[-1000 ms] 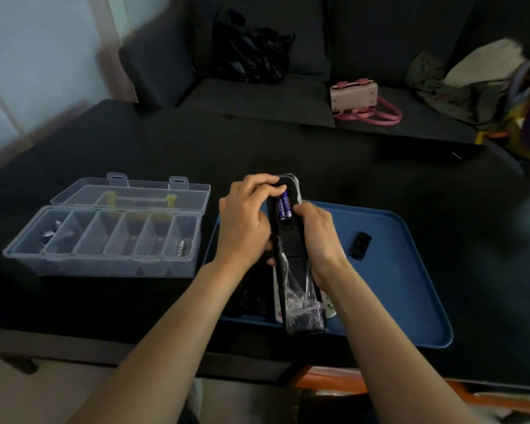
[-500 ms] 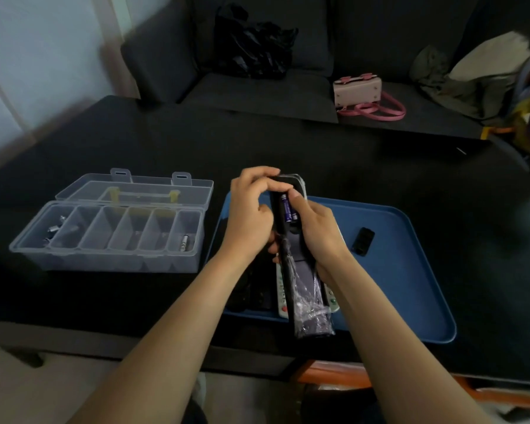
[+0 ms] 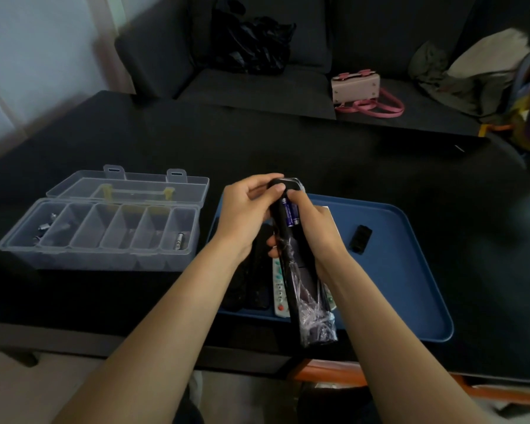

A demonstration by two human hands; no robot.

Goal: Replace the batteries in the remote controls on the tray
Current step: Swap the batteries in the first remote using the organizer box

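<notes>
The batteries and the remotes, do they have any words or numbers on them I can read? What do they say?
None can be read.
Purple batteries in the plastic-wrapped black remote control: print too blurred to read.
White remote control on the blue plastic tray: button marks too small to read.
Silver battery in the clear plastic compartment box: no legible label.

Your open room is the bare right half of the blue tray (image 3: 410,276), broken only by the small black cover (image 3: 360,239). Its left half is crowded with remotes (image 3: 280,292) lying under your hands. Just left of the tray, the clear organizer box (image 3: 101,234) blocks the way, its raised lid (image 3: 129,191) behind it.
</notes>
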